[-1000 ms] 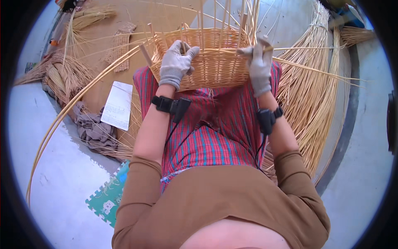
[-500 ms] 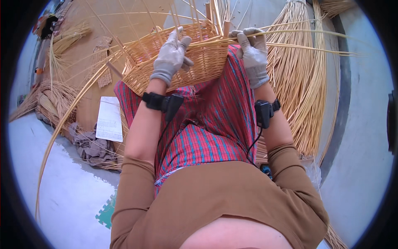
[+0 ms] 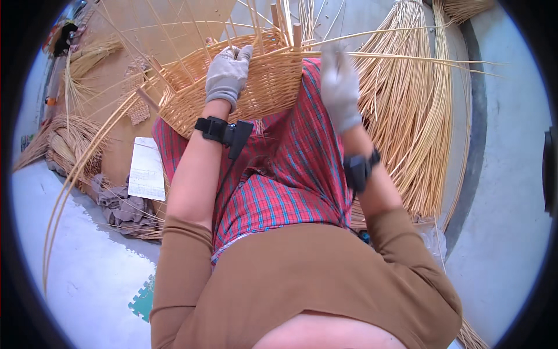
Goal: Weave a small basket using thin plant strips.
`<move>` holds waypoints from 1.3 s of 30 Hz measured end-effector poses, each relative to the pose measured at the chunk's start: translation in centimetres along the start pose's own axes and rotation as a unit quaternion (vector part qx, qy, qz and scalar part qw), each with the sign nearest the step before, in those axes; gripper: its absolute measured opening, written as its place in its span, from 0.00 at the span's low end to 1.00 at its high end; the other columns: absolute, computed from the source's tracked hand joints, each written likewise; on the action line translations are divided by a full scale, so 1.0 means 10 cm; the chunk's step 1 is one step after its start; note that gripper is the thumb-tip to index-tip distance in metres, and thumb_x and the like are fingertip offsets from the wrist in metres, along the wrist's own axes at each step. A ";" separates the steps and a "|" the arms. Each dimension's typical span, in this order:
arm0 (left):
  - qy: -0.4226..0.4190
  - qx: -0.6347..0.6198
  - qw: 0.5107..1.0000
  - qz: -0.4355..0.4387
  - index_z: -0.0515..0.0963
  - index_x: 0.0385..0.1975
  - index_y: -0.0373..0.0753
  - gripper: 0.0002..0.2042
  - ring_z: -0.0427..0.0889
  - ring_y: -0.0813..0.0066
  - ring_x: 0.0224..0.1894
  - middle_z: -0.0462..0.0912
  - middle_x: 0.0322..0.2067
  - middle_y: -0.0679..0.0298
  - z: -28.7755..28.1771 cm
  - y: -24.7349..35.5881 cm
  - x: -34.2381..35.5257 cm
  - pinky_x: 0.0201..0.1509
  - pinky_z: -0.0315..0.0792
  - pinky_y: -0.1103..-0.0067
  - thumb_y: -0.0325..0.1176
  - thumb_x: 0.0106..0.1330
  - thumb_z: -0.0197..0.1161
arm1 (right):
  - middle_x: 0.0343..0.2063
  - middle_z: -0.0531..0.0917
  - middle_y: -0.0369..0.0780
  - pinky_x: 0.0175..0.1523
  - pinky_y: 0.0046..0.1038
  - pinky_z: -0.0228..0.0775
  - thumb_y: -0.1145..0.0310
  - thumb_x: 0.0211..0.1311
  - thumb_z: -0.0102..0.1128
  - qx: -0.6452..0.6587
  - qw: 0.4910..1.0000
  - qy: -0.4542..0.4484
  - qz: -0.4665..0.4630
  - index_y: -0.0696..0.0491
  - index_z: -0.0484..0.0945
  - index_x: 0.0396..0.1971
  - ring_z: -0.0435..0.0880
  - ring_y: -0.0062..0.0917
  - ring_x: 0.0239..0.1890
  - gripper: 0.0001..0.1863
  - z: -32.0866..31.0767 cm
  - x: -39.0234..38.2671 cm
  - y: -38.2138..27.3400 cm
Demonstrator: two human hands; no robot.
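Observation:
A partly woven wicker basket (image 3: 270, 84) rests over my lap, tilted, with thin upright stakes and thicker wooden posts rising from its edge. My left hand (image 3: 226, 74), in a grey-white glove, is closed over its near rim, fingertips on the inner side. Just off the basket's right corner, my gloved right hand (image 3: 340, 87) is smeared by motion, so its fingers cannot be made out. Long weaving canes (image 3: 401, 56) run out to the right from that corner, passing by the right hand. More long canes (image 3: 87, 166) curve down from the basket's left end.
Large bundles of cane (image 3: 401, 116) lie on the right. At the left are a coiled cane bundle (image 3: 72, 145), a crumpled grey cloth (image 3: 125, 206), a white paper sheet (image 3: 146, 168) and a small woven piece (image 3: 135, 93). Red plaid fabric (image 3: 285, 198) covers my lap.
The basket has shifted slightly left. My left hand's fingers, raised and spread before, have closed on the rim. My right hand has moved left and a little down, toward the basket corner.

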State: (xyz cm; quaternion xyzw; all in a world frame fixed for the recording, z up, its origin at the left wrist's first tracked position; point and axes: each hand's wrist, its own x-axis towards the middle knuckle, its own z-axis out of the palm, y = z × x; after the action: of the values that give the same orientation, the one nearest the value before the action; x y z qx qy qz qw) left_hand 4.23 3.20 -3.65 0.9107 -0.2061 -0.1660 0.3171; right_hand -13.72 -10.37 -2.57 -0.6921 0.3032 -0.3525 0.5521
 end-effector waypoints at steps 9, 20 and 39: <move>-0.066 -0.205 0.975 -0.057 0.79 0.45 0.34 0.26 0.80 0.69 0.12 0.82 0.20 0.57 -0.09 0.18 -0.25 0.17 0.74 0.73 0.57 0.80 0.52 | 0.43 0.88 0.50 0.47 0.34 0.80 0.56 0.64 0.74 -0.303 0.893 -0.196 -0.269 0.40 0.68 0.74 0.90 0.33 0.39 0.39 0.96 0.83 -0.16; -0.039 -0.158 0.986 -0.022 0.74 0.33 0.39 0.19 0.77 0.76 0.15 0.78 0.19 0.65 -0.03 0.13 -0.20 0.18 0.72 0.74 0.50 0.72 0.70 | 0.56 0.85 0.52 0.59 0.31 0.78 0.64 0.68 0.69 -0.155 0.984 -0.084 -0.019 0.52 0.83 0.57 0.86 0.38 0.58 0.20 -0.05 -0.20 -0.29; -0.006 -0.193 0.972 0.136 0.78 0.46 0.40 0.11 0.79 0.72 0.18 0.83 0.26 0.61 -0.09 -0.28 -0.35 0.23 0.76 0.72 0.40 0.82 0.55 | 0.54 0.87 0.47 0.58 0.38 0.82 0.78 0.63 0.66 -0.086 0.915 -0.199 -0.340 0.53 0.83 0.56 0.87 0.43 0.56 0.20 -0.05 -0.25 0.12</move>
State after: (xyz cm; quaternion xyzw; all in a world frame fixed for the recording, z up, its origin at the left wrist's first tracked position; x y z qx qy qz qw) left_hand 2.35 7.30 -4.19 0.7945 -0.2940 -0.1634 0.5056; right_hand -15.56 -8.89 -4.07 -0.8540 -0.0380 -0.3465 0.3862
